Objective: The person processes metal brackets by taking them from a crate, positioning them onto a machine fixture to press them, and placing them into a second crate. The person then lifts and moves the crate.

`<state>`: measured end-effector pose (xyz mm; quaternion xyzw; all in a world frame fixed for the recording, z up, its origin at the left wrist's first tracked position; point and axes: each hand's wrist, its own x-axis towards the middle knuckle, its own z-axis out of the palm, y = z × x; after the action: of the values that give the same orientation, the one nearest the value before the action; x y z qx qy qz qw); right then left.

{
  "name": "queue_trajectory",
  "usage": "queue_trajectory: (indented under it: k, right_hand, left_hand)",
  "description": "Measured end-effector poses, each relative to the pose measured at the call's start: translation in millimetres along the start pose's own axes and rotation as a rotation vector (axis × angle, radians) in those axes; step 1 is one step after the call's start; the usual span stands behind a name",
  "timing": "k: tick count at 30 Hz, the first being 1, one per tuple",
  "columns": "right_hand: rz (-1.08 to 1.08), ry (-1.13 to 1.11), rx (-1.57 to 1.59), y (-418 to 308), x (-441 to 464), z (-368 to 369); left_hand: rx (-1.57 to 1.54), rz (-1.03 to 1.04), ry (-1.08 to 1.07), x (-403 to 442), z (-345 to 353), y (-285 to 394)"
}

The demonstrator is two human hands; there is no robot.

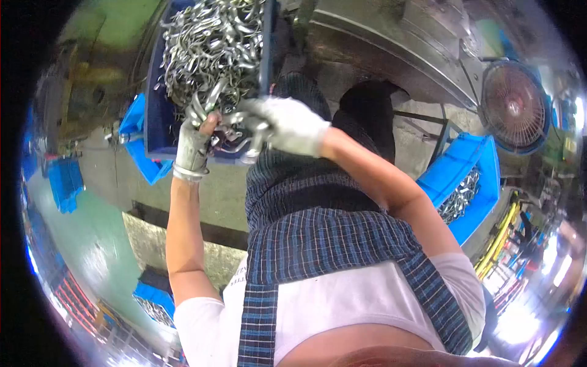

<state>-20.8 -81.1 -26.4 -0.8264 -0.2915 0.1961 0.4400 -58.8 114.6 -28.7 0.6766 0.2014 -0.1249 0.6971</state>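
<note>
One head-worn camera is looking forward and steeply down over the person's own body (330, 244). The white shirt (342, 296) is lying nearest, low in view, while the left hand (194, 147) and the right hand (296, 127) are showing farther out, above mid-view, with the dark blue bin (267, 49) reaching the top edge. The wide, round lens is curving the surroundings and leaving the corners black.
</note>
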Motion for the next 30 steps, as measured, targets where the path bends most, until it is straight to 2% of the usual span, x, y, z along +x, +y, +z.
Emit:
queue_trajectory:
  k: [1, 2, 3, 5, 6, 7, 9, 11, 12, 13, 15, 16, 17, 19, 21, 23, 24, 25, 27, 28, 29, 30]
  right_hand:
    - [-0.052, -0.053, 0.072, 9.9, 3.4, 9.1]
    - [-0.145, -0.015, 0.142, 11.5, 2.3, 9.9]
    - [0.016, -0.175, 0.103, 13.5, -3.5, 3.5]
    - [0.066, -0.111, 0.129, 27.9, -24.8, -16.2]
    - [0.107, 0.044, 0.086, 36.3, -40.2, -28.0]
    - [0.006, 0.302, 0.14, 56.0, -57.9, -36.7]
    - [0.012, 0.676, 0.127, 51.1, -90.6, -81.4]
    - [-0.095, 1.062, 0.818, 58.5, -111.5, -105.4]
    - [-0.052, 1.192, 0.651, 61.4, -115.7, -121.6]
    - [-0.006, 1.317, 0.484, 65.0, -116.5, -136.1]
    - [0.143, 1.429, 0.176, 88.7, -112.2, -150.9]
    - [0.098, 1.448, 0.276, 105.5, -104.2, -155.3]
    - [0.027, 1.483, 0.117, 119.5, -101.0, -161.7]
    - [0.073, 1.416, 0.307, 116.9, -105.5, -168.0]
    - [0.074, 1.411, 0.194, 129.1, -109.2, -169.4]
    - [0.073, 1.405, 0.159, 134.9, -110.3, -172.7]
    - [0.074, 1.407, 0.185, 131.8, -110.7, -173.3]
    - [0.076, 1.406, 0.216, 129.1, -110.3, -173.0]
    - [0.094, 1.405, 0.172, 131.9, -111.1, -174.6]
    - [0.18, 1.375, 0.146, 131.6, -115.8, -173.6]
    - [0.175, 1.382, 0.045, 129.6, -115.3, -170.4]
    - [0.23, 1.339, 0.229, 123.2, -115.7, -170.1]
  left_hand:
    - [-0.055, 0.097, 0.128, 0.4, 10.4, 2.0]
    - [0.004, -0.031, 0.052, 0.6, 3.3, 8.5]
    - [0.066, -0.157, -0.03, 1.8, -11.1, 12.8]
    - [0.138, -0.168, 0.023, 17.2, -27.3, -4.5]
    - [-0.03, -0.24, -0.019, 23.8, -42.0, -20.0]
    - [-0.196, -0.319, -0.055, 31.6, -55.7, -36.3]
    - [0.165, -0.217, -0.051, 42.1, -67.4, -61.6]
    - [0.053, -0.298, -0.034, 48.6, -75.3, -96.3]
    - [0.016, -0.306, 0.005, 52.2, -70.4, -105.0]
    - [0.145, -0.373, -0.046, 48.0, -54.5, -86.1]
    - [0.141, -0.304, -0.091, 48.9, -39.7, -87.3]
    - [-0.01, -0.292, -0.122, 48.0, -33.8, -85.4]
    - [-0.15, -0.328, -0.061, 43.5, -26.2, -75.9]
    - [-0.128, -0.22, -0.021, 36.2, -20.7, -58.7]
    - [-0.185, -0.184, -0.087, 39.6, -34.3, -56.0]
    - [-0.128, -0.163, -0.043, 25.4, -6.1, -17.2]
    - [-0.053, -0.039, -0.015, 25.1, -0.8, -17.3]
    - [-0.143, -0.059, -0.048, 14.3, 12.4, -4.5]
    - [-0.317, -0.053, 0.066, 15.3, 15.8, -12.2]
    - [-0.416, -0.017, -0.022, 12.0, 21.6, -6.0]
    - [-0.518, 0.025, -0.102, 8.9, 30.9, 0.9]
    - [-0.576, -0.019, -0.042, 7.5, 39.9, 5.1]
